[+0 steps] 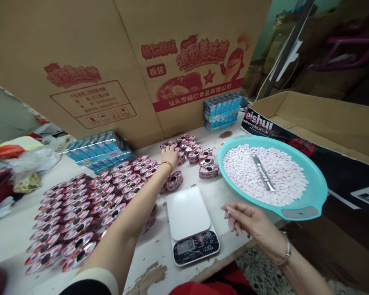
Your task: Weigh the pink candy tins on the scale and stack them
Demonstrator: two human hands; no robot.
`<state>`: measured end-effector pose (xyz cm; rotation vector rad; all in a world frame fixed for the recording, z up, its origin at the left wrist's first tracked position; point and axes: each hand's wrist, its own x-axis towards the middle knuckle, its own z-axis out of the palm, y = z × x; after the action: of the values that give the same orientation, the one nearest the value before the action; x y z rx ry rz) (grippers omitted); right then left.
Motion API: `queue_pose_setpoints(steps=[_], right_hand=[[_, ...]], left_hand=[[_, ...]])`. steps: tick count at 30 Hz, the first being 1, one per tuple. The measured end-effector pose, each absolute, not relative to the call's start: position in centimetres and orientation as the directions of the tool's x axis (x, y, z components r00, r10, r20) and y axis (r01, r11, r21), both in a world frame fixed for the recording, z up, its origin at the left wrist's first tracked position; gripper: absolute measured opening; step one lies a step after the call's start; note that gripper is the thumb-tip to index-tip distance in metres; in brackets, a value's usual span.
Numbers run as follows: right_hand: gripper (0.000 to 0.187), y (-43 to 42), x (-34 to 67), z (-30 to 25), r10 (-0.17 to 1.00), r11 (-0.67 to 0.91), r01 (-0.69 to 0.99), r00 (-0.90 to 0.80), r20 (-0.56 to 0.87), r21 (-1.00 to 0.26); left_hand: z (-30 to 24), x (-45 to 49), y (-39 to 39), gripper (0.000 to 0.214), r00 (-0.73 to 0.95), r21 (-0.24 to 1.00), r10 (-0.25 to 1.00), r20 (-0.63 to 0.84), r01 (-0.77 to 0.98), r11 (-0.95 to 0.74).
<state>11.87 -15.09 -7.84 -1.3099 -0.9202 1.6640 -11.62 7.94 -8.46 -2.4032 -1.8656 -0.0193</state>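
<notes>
My left hand [169, 156] reaches over the table, its fingers curled down on a small oval container [167, 144] at the back cluster. Red, pink and white print covers these containers, and each has a dark round hole on top. Near the table's front edge hovers my right hand [244, 219], thumb and fingertips pinched together; whatever is between them is too small to make out. Between the hands lies a white kitchen scale [189, 215] with a bare platform. To the right, a turquoise basin [318, 184] holds many small pale-pink candies [240, 168] and a metallic strip or tube [263, 174].
Rows of similar containers [76, 211] fill the table's left. Blue plastic-wrapped packs [100, 149] and another blue stack [222, 110] stand before a tall printed cardboard sheet [135, 49]. An open carton [332, 159] is beyond the basin. Plastic bags [30, 164] lie far left.
</notes>
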Motion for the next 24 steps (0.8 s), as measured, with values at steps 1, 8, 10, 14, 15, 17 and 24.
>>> queue_pose_setpoints(steps=[1,8,10,14,15,17,24], right_hand=[[0.043,-14.8,12.9,-7.2,0.938,-0.345,-0.098,-0.082,-0.338,-0.933],[0.029,-8.4,20.8,-7.2,0.983,-0.144,0.566,0.178,-0.050,-0.811],[0.020,-6.5,21.4,-8.1,0.980,-0.197,0.722,0.144,-0.134,-0.663],[0.020,-4.8,20.5,-9.5,0.953,-0.233,0.839,0.098,-0.285,-0.491],[0.021,-4.8,20.3,-9.7,0.938,-0.253,0.852,0.100,-0.331,-0.459],[0.022,-4.8,20.2,-10.0,0.911,-0.260,0.882,0.090,-0.401,-0.392],[0.027,-4.0,21.4,-11.4,0.909,-0.008,0.959,-0.111,-0.401,-0.284]], left_hand=[[-8.0,-11.7,7.4,0.015,0.259,-0.068,0.962,0.083,0.965,-0.254],[-3.0,-13.2,-2.8,0.027,0.471,0.094,0.877,0.091,0.873,-0.479],[-3.1,-13.2,-6.1,0.031,0.509,0.133,0.860,0.027,0.851,-0.508],[-5.4,-12.6,-10.0,0.026,0.507,0.169,0.861,-0.046,0.853,-0.493],[-5.9,-12.4,-10.4,0.026,0.503,0.181,0.863,-0.047,0.854,-0.488],[-6.5,-12.4,-10.9,0.032,0.503,0.205,0.864,-0.018,0.848,-0.490],[-6.3,-16.2,-14.8,0.031,0.345,0.428,0.911,0.228,0.805,-0.411]])
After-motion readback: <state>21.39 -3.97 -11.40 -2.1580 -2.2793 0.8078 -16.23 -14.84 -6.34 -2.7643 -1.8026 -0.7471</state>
